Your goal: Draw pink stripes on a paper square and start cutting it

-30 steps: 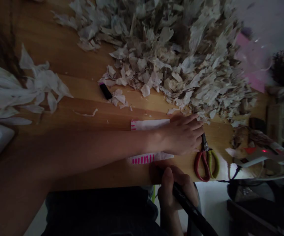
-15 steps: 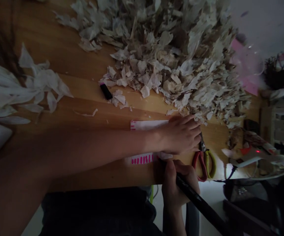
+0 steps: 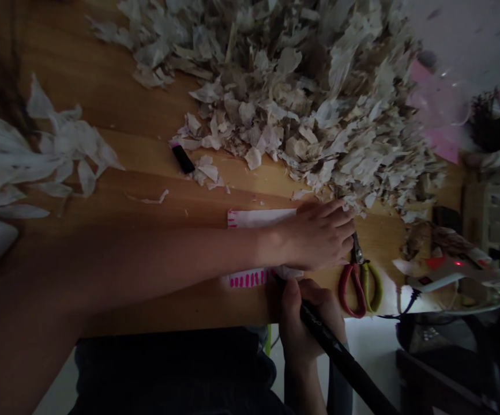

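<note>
The left hand (image 3: 319, 236) lies spread, pressing a white paper strip (image 3: 260, 218) onto the light wooden table (image 3: 81, 75). The right hand (image 3: 308, 328) pinches a long black marker (image 3: 340, 351) at the strip's near edge. Pink dashes (image 3: 247, 280) line that edge toward the marker; the strip's middle is hidden under the forearm.

Left arm (image 3: 154, 259) stretched out flat, left hand (image 3: 319, 236) palm down, fingers loosely spread (left wrist (image 3: 275, 245) barely bent). Right hand (image 3: 305, 325) just beside it, curled in a tight grip, thumb on top.
</note>
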The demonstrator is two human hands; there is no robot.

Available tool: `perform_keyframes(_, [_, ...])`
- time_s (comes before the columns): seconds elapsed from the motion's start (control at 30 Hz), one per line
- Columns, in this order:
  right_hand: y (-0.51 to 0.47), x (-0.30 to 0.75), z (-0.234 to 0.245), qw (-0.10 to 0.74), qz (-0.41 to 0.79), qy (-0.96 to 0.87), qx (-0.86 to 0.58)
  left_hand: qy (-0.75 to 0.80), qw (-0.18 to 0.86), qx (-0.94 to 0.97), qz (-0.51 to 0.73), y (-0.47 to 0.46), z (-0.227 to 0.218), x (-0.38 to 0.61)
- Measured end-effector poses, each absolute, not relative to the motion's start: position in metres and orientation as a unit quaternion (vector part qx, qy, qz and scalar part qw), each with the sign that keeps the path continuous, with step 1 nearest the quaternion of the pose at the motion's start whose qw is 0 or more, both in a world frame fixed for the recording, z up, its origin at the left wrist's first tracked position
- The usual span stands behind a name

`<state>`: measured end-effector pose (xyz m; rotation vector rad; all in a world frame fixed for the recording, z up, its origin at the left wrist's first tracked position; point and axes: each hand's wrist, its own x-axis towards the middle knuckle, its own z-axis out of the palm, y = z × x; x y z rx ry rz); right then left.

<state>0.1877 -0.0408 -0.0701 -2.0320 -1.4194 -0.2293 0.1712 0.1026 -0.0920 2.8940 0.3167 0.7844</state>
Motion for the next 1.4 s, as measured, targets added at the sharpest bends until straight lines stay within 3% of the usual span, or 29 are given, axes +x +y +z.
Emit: perform_keyframes(1.4, [-0.055, 0.187, -0.07, 0.372, -0.035, -0.536, -0.757, 0.09, 0.088, 0.969, 0.214, 0.106, -0.084, 0.169])
